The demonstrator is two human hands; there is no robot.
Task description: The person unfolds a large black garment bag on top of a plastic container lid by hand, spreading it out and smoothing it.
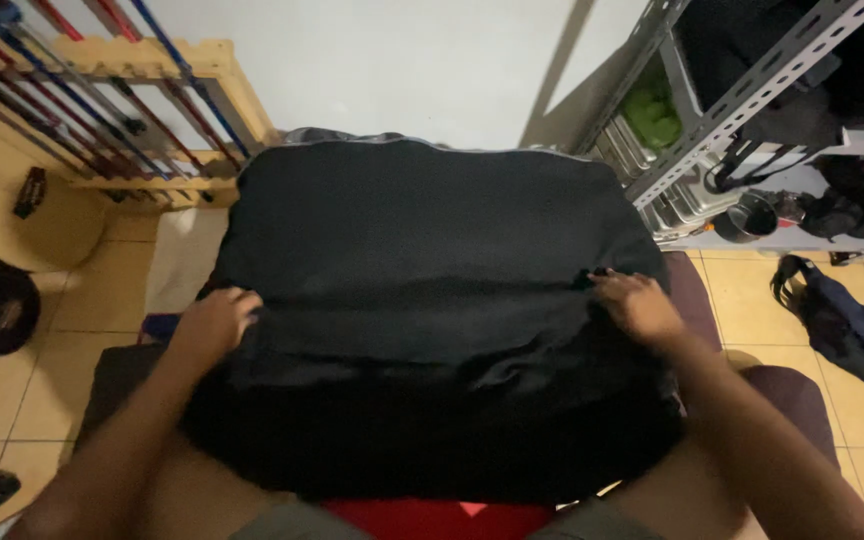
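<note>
Pinching both ends of a fold running side to side, your left hand (pixel 214 322) and right hand (pixel 635 303) are gripping the black garment (pixel 432 300).

Both forearms extended forward, left hand (pixel 214 322) and right hand (pixel 637 303) palm-down, fingers curled, well apart.

A plain black cloth (pixel 422 300) fills the centre of the frame. At the bottom edge a strip of red (pixel 437 520) shows beneath it. The floor tiles (pixel 752 300) are yellowish tan. Upper left, a pale wooden rack (pixel 152 60) holds red and blue rods. At the right lies a dark blue bag (pixel 847 325), beside a grey metal shelf (pixel 752 95).
</note>
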